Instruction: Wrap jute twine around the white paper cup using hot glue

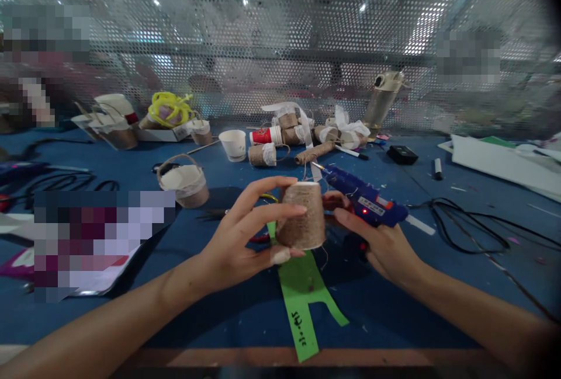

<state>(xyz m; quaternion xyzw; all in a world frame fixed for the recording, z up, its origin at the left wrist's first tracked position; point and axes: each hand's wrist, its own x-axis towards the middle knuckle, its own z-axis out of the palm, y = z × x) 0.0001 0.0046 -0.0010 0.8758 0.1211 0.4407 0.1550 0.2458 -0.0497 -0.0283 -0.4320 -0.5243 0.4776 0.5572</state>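
My left hand (245,233) holds a cup wrapped in brown twine (302,218), fingers across its side and the thumb under its lower edge. The cup is upside down, its narrow white end up. In my right hand (381,244) is a blue glue gun (366,195) with a red light, its metal tip pointing up and left, behind the cup. Some right-hand fingers are close to the cup's right side; whether they touch it is unclear. Below the cup lies a green paper strip (302,303) with black writing. Scissors with red and yellow handles (259,239) are partly hidden behind my left hand.
A twine-covered basket (186,185) stands left, a white cup (233,145) behind it. Twine rolls (314,152) and a red cup (266,135) lie at the back. Right are a black cable (456,233), a black box (402,155), a marker (437,169) and white sheets (504,160).
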